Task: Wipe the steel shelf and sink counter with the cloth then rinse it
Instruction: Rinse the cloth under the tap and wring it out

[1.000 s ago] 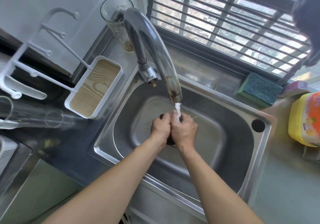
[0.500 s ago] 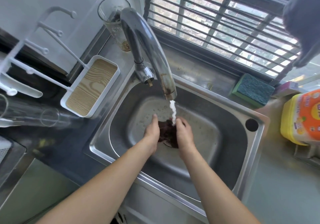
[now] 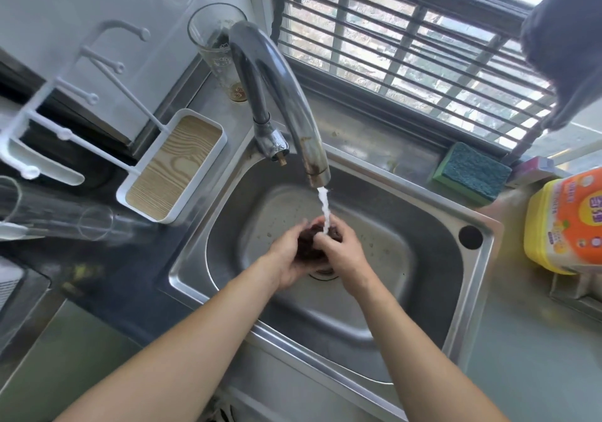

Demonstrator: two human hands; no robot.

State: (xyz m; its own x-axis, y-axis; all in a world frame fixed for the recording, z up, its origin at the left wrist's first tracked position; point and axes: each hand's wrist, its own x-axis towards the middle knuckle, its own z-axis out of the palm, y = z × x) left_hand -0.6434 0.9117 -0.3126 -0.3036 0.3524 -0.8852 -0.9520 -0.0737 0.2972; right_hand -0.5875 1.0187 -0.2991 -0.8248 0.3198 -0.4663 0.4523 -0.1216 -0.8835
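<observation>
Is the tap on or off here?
On. A white stream falls from the tap spout onto the cloth gripped by both hands over the sink.

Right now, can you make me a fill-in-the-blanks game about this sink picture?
1. Both hands hold a dark ____ under the running water.
2. The water falls from the steel faucet into the ____.
3. The sponge on the ledge behind the sink is green and ____.
4. A tall empty ____ stands behind the faucet near the wall.

Missing words: cloth; sink; blue; glass
</observation>
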